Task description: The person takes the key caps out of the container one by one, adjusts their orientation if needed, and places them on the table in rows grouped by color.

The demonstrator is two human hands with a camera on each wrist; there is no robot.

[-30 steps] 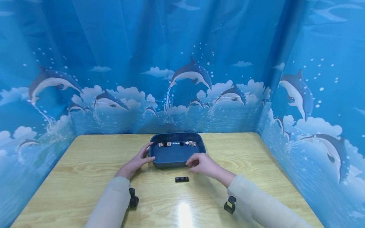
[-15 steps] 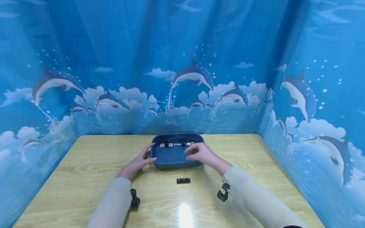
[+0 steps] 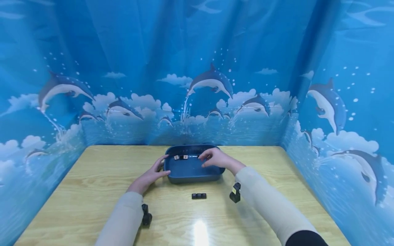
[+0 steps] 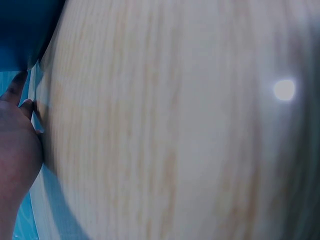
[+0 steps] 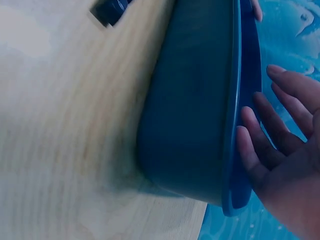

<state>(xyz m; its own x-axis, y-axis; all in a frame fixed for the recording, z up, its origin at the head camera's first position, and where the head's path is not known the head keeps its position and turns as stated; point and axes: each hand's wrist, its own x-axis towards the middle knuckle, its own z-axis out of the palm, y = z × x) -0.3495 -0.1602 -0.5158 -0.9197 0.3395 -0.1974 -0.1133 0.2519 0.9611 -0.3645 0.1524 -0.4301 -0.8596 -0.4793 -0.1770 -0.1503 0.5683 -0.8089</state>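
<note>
A dark blue tray (image 3: 195, 179) stands at the far side of the wooden table. My left hand (image 3: 149, 175) spans its left end, thumb at the front corner and the other fingers along the side. My right hand (image 3: 219, 160) hovers over the right part of the tray, fingers loosely bent and apart; the right wrist view shows nothing between the fingers (image 5: 270, 122). Inside, small white keycaps (image 3: 185, 157) lie along the back left, with a black one (image 3: 181, 157) between. The right hand hides the tray's back right. Three black keycaps (image 3: 199, 196) form a row in front of the tray.
A patterned blue curtain (image 3: 147, 68) with dolphins rises behind the wooden table (image 3: 110, 177) and along both sides. A small black device (image 3: 235, 193) sits on the right wrist, another (image 3: 146, 215) on the left.
My right hand has moved from the tray's front right rim inward and away from me, now covering the white keycaps at the back right. The left hand stays at the tray's left end.
</note>
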